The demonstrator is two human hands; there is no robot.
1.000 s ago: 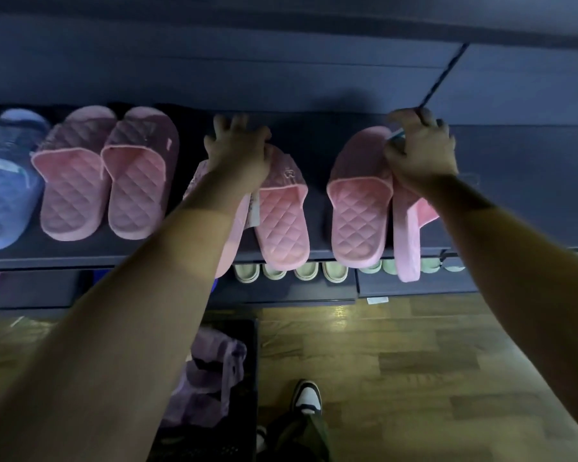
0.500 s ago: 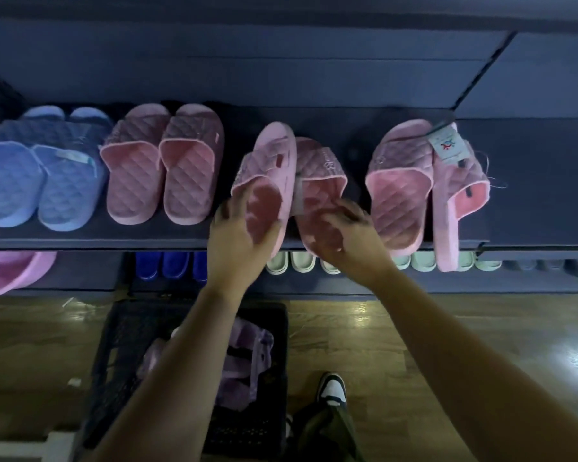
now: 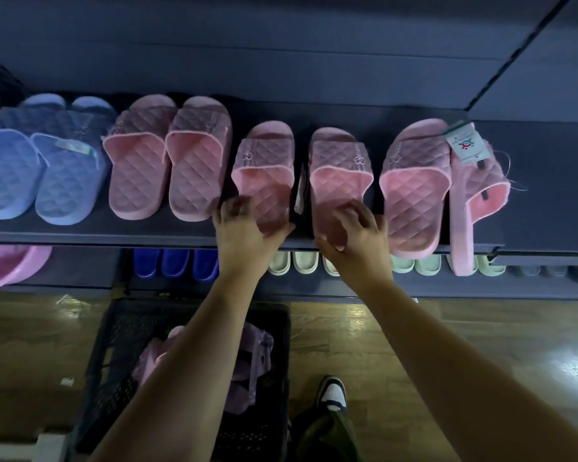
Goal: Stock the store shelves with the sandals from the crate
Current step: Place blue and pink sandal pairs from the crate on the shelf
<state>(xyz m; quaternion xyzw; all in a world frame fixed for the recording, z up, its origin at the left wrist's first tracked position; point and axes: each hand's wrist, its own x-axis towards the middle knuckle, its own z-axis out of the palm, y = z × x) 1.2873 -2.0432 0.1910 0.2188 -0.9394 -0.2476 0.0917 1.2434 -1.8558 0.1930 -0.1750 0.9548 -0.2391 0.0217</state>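
Head camera: our left hand (image 3: 247,231) gripped the left sandal (image 3: 264,168) by its heel, our right hand (image 3: 356,236) the right sandal (image 3: 339,161), probably squaring them on the shelf (image 3: 80,234).

Left sandal (image 3: 264,175) and right sandal (image 3: 339,175): pink, quilted, flat on the shelf (image 3: 548,195), side by side with a small gap, toes to back, heels at front edge. Next pair right: flat sandal (image 3: 414,195), tipped sandal (image 3: 461,228) on its side, heel overhanging, white tag (image 3: 464,143) at toe. Black crate (image 3: 121,345) on floor (image 3: 447,345) holds lilac sandals (image 3: 257,355).
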